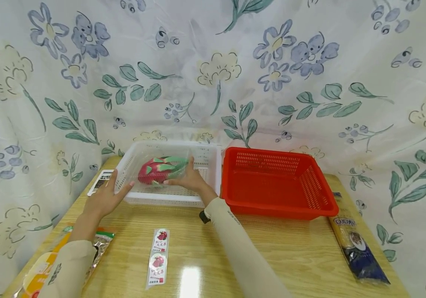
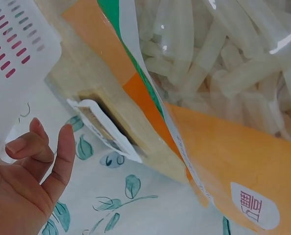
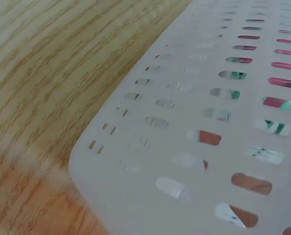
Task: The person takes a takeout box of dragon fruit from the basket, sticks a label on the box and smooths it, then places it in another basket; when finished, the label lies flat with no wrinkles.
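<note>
The dragon fruit (image 1: pixel 159 169) lay inside the white basket (image 1: pixel 168 198) at the far left of the desk (image 1: pixel 272 248), resting on the basket floor toward its left half. The right hand (image 1: pixel 188 178) reached over the near wall into the basket, its fingers (image 1: pixel 190 164) laid against the right side of the fruit in a loose curl around it; whether they were gripping firmly or only touching could not be told. The left hand (image 1: pixel 106 198) was outside the basket at its near-left corner, fingers (image 2: pixel 62 152) straight and spread, apparently touching the wall and holding nothing.

Judged from this, the fruit was in the white basket, with the hand not yet withdrawn. The red basket (image 1: pixel 276 182), standing just to the right and touching the white one, appeared to hold nothing.

Other items on the desk: an orange snack bag (image 1: pixel 45 265) at the near left, partly under the left sleeve; a narrow strip of fruit stickers (image 1: pixel 158 256) near centre; a long pasta packet (image 1: pixel 358 244) at the right edge; and a small printed card (image 1: pixel 100 181) left of the white basket. A flowered cloth (image 1: pixel 213 74) hung behind and around the desk. Nothing stood between the hands and either basket; the near wall of the white basket was the only obstruction for the right forearm.
</note>
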Tool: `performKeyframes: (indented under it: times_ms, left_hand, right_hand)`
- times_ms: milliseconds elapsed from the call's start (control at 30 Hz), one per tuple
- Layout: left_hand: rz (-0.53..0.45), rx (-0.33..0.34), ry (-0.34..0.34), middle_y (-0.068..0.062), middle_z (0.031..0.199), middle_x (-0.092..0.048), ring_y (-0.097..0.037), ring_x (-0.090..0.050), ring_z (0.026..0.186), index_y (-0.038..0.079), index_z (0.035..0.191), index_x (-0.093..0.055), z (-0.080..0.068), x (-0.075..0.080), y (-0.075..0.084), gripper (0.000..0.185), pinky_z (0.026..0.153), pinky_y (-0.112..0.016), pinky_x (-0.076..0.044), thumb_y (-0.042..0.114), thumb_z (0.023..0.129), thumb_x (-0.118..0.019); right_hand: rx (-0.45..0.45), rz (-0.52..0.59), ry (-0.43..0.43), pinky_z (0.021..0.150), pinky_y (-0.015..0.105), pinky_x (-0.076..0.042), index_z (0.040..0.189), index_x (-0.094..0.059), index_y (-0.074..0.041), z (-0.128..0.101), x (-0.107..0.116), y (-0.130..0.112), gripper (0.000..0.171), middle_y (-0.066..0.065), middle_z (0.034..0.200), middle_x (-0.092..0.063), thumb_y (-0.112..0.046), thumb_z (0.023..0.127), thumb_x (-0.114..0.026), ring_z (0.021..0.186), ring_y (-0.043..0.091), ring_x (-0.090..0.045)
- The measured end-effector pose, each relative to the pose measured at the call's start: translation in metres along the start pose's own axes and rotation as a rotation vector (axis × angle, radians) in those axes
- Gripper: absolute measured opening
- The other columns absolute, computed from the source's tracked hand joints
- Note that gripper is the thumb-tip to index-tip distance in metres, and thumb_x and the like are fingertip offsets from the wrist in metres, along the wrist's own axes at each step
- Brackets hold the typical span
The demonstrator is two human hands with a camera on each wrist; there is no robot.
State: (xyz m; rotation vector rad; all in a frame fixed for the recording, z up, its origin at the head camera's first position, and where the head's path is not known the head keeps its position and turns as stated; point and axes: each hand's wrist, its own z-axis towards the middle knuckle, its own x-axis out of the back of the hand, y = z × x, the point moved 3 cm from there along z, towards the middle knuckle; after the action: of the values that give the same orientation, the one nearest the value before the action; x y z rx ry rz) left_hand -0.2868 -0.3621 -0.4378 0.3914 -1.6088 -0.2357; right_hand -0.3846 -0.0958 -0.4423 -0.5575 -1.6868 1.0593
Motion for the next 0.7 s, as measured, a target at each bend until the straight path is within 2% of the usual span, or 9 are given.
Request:
performKeyframes:
  times_ms: [133,233,300,367,467,567,700]
  left_hand:
    - [-0.003,-0.003,-0.003,-0.04,0.153,-0.019,-0.062,-0.027,0.135,0.009,0.156,0.015,0.0006,0.0002,0.0,0.094,0.093,-0.076,-0.035,0.072,0.097,-0.021]
    - [-0.001,-0.003,0.002,-0.04,0.153,-0.019,-0.062,-0.027,0.135,0.008,0.157,0.015,0.0005,0.0008,0.0001,0.095,0.093,-0.076,-0.036,0.072,0.097,-0.022]
    - [-0.002,0.0,0.003,-0.04,0.153,-0.02,-0.062,-0.028,0.134,0.008,0.157,0.014,0.0002,0.0014,0.0001,0.095,0.093,-0.076,-0.036,0.072,0.097,-0.022]
    - [-0.004,0.001,0.005,-0.04,0.153,-0.02,-0.062,-0.028,0.134,0.007,0.157,0.014,-0.0006,0.0019,0.0005,0.095,0.093,-0.076,-0.036,0.072,0.097,-0.022]
    - [-0.009,0.0,0.008,-0.04,0.153,-0.021,-0.062,-0.029,0.134,0.007,0.157,0.014,-0.002,0.0021,0.0011,0.095,0.092,-0.075,-0.037,0.072,0.097,-0.022]
    - [-0.013,-0.004,0.009,-0.04,0.153,-0.021,-0.062,-0.029,0.134,0.007,0.157,0.013,-0.0026,0.0019,0.0019,0.094,0.092,-0.075,-0.037,0.071,0.097,-0.022]
    - [-0.008,-0.003,0.007,-0.04,0.153,-0.021,-0.062,-0.029,0.134,0.007,0.157,0.013,-0.002,0.002,0.0021,0.094,0.092,-0.075,-0.036,0.071,0.097,-0.022]
  right_hand:
    - [-0.032,0.003,0.019,0.11,0.058,-0.038,0.158,0.017,-0.016,-0.0002,-0.0004,-0.0007,0.132,0.028,0.16,-0.02,-0.058,0.076,-0.079,0.145,0.044,-0.029]
    - [-0.038,0.022,0.028,0.107,0.058,-0.041,0.158,0.016,-0.018,-0.0006,-0.0007,-0.0022,0.131,0.031,0.159,-0.02,-0.057,0.077,-0.079,0.142,0.047,-0.034]
    - [-0.038,0.06,0.022,0.102,0.054,-0.046,0.158,0.016,-0.018,0.0,-0.0009,-0.003,0.131,0.032,0.156,-0.027,-0.051,0.077,-0.081,0.131,0.044,-0.048]
    - [-0.038,0.095,0.01,0.095,0.05,-0.051,0.158,0.018,-0.018,0.0007,-0.0013,-0.0033,0.131,0.031,0.153,-0.033,-0.047,0.078,-0.082,0.113,0.039,-0.061]
    - [-0.046,0.141,-0.014,0.088,0.045,-0.054,0.157,0.02,-0.02,0.0018,-0.0019,-0.0026,0.132,0.028,0.153,-0.037,-0.043,0.078,-0.083,0.086,0.031,-0.068]
    - [-0.053,0.169,-0.03,0.09,0.045,-0.054,0.157,0.021,-0.021,0.0017,-0.0018,-0.0019,0.132,0.025,0.159,-0.028,-0.042,0.079,-0.083,0.084,0.027,-0.069]
    - [-0.053,0.199,-0.04,0.095,0.048,-0.051,0.156,0.022,-0.023,0.0014,-0.0004,-0.0023,0.132,0.024,0.161,-0.022,-0.042,0.079,-0.083,0.086,0.028,-0.07]
